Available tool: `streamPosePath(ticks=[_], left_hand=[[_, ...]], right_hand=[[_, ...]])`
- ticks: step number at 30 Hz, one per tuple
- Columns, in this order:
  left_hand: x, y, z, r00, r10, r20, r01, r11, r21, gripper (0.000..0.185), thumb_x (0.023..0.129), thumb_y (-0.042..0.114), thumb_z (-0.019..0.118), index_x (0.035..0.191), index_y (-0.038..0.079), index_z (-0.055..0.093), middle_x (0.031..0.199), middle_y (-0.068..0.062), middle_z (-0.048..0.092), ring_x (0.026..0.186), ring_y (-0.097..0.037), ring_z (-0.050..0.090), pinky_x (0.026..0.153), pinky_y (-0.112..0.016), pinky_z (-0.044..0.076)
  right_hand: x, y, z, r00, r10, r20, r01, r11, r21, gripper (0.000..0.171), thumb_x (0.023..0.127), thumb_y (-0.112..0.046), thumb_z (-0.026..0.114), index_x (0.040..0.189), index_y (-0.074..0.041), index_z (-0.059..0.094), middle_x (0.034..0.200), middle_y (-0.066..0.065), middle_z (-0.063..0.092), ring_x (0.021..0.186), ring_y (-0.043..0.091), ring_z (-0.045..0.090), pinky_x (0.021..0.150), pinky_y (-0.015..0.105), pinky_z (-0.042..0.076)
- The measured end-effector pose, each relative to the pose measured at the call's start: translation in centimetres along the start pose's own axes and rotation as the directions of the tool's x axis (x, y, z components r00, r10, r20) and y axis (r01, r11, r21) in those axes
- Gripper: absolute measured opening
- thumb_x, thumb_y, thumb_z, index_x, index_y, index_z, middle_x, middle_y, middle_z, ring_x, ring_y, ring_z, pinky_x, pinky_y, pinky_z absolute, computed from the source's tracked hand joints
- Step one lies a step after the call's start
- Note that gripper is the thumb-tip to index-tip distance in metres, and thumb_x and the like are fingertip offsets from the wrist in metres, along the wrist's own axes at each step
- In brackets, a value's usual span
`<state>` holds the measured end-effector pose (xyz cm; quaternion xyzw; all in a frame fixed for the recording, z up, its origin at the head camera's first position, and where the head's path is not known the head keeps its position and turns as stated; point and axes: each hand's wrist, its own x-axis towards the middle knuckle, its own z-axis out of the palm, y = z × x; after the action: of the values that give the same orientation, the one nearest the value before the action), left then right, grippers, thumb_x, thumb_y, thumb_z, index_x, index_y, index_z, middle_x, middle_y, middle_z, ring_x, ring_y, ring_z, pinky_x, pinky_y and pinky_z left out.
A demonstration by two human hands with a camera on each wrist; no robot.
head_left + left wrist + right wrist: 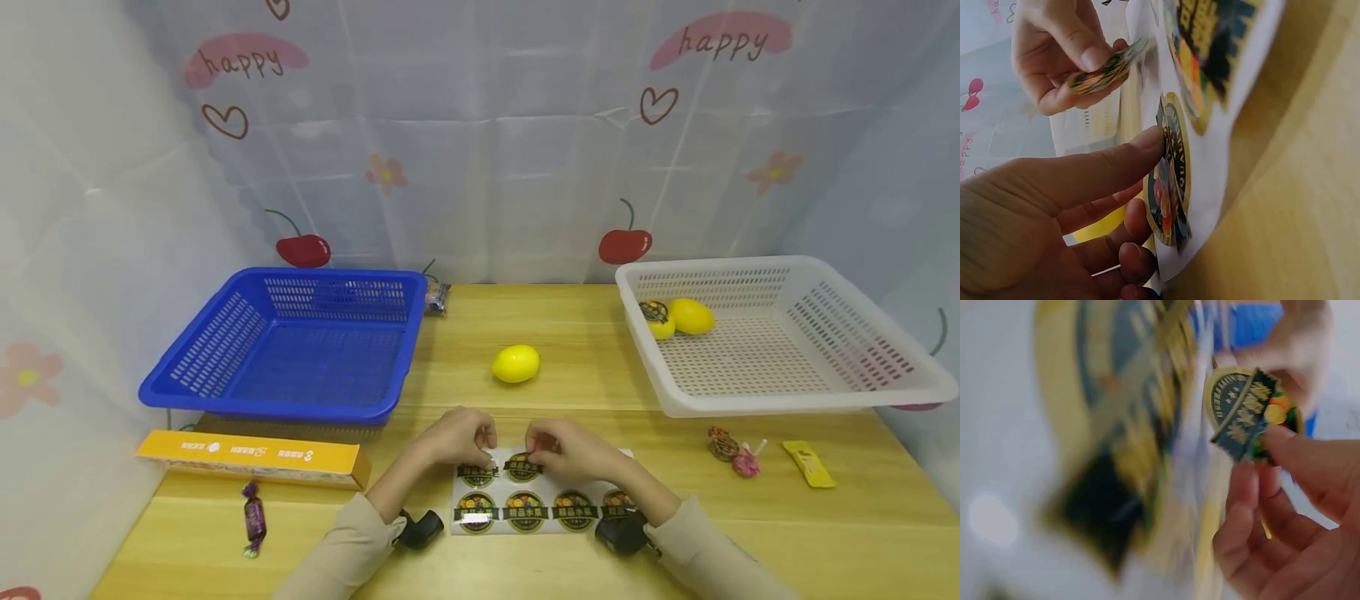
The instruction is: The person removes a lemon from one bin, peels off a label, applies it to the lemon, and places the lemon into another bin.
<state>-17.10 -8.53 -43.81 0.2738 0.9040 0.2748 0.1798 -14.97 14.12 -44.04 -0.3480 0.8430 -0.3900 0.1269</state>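
Observation:
A white sheet of round fruit stickers point(502, 487) lies on the table between my forearms. At its far left corner, my left hand point(461, 437) grips the sheet edge, thumb on a sticker point(1175, 156) and fingers curled behind. My right hand point(573, 450) pinches another round sticker point(1247, 415) between thumb and fingers. That sticker stands up from the sheet; whether its far end still touches is hard to tell. Beyond both hands sits a yellow lemon point(516, 364).
A blue basket point(397, 367) stands at left, a white basket point(652, 358) at right with two lemons point(692, 317), one stickered. An orange box point(251, 458) and purple-wrapped candy point(254, 518) lie left. Lollipops point(746, 461) and a yellow packet point(808, 463) lie right.

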Motion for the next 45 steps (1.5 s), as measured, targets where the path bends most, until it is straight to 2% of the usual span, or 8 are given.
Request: streamPosePath(ticks=[6,13,23,26,32,34,38,45], left_hand=[[0.7,0.5,-0.8,0.995,-0.006,-0.104,0.001,0.999,-0.042,0.026,0.072,0.014,0.080,0.091,0.005,0.064,0.080,-0.006,0.061,0.073,-0.017,0.055,0.065,-0.027,0.047],[4.3,1.4,-2.3,0.908,-0.073,-0.412,0.032,0.994,-0.105,0.061,0.082,0.026,0.073,0.132,0.003,0.047,0.133,-0.020,0.047,0.123,-0.038,0.042,0.101,-0.055,0.037],[8.9,-0.7,-1.6,0.960,-0.048,-0.276,-0.004,0.983,-0.186,0.063,0.080,0.019,0.074,0.135,0.008,0.045,0.131,-0.014,0.053,0.113,-0.031,0.053,0.095,-0.045,0.043],[10.0,-1.5,-2.0,0.947,-0.131,-0.295,0.006,0.920,-0.391,0.064,0.079,0.022,0.075,0.135,0.009,0.046,0.129,-0.015,0.052,0.111,-0.030,0.054,0.092,-0.043,0.047],[11.5,-0.2,-5.4,0.888,-0.327,-0.322,-0.084,0.574,-0.815,0.055,0.083,0.020,0.071,0.132,0.005,0.050,0.121,-0.021,0.054,0.086,-0.023,0.063,0.080,-0.039,0.055],[11.7,0.8,-6.8,0.880,-0.342,-0.330,-0.125,0.503,-0.855,0.052,0.086,0.021,0.068,0.131,0.005,0.049,0.115,-0.021,0.056,0.071,-0.019,0.063,0.068,-0.032,0.056],[11.8,3.0,-9.0,0.862,-0.365,-0.351,-0.180,0.426,-0.887,0.047,0.089,0.026,0.063,0.128,0.008,0.046,0.101,-0.016,0.057,0.054,-0.013,0.055,0.049,-0.019,0.045],[11.8,4.7,-10.9,0.868,-0.372,-0.331,-0.168,0.407,-0.898,0.040,0.096,0.039,0.050,0.125,0.011,0.051,0.084,-0.007,0.053,0.049,-0.010,0.047,0.045,-0.018,0.041]], right_hand=[[-0.4,1.4,-2.5,0.989,-0.004,-0.146,0.033,0.981,0.194,0.007,0.085,0.007,0.061,0.090,0.003,0.057,0.087,0.014,0.060,0.075,0.014,0.060,0.065,0.025,0.053],[0.3,1.8,-5.5,0.952,0.053,-0.301,0.014,0.976,0.219,0.011,0.088,0.008,0.055,0.099,0.010,0.057,0.100,0.023,0.058,0.077,0.025,0.062,0.063,0.036,0.054],[2.7,1.1,-7.8,0.840,0.232,-0.490,-0.083,0.948,0.307,0.024,0.089,0.000,0.060,0.110,0.012,0.057,0.099,0.028,0.062,0.074,0.013,0.058,0.063,0.021,0.049],[3.7,1.9,-8.2,0.794,0.287,-0.536,-0.099,0.931,0.352,0.031,0.089,-0.007,0.063,0.115,0.010,0.057,0.103,0.026,0.063,0.075,0.004,0.059,0.065,0.020,0.050],[5.9,1.1,-9.9,0.736,0.362,-0.572,-0.106,0.896,0.431,0.038,0.089,-0.019,0.066,0.118,0.003,0.058,0.106,0.015,0.065,0.082,0.004,0.059,0.073,0.022,0.051],[6.7,0.8,-10.6,0.726,0.347,-0.594,-0.072,0.897,0.437,0.037,0.088,-0.020,0.067,0.117,0.003,0.058,0.103,0.011,0.066,0.082,0.006,0.060,0.074,0.023,0.051],[7.9,0.0,-11.7,0.704,0.330,-0.629,-0.017,0.893,0.451,0.034,0.087,-0.021,0.068,0.113,0.000,0.059,0.098,0.004,0.067,0.083,0.009,0.060,0.073,0.022,0.050],[9.2,-1.7,-12.4,0.688,0.294,-0.663,0.083,0.876,0.475,0.027,0.086,-0.016,0.070,0.106,-0.001,0.062,0.089,-0.003,0.067,0.080,0.010,0.060,0.072,0.021,0.049]])
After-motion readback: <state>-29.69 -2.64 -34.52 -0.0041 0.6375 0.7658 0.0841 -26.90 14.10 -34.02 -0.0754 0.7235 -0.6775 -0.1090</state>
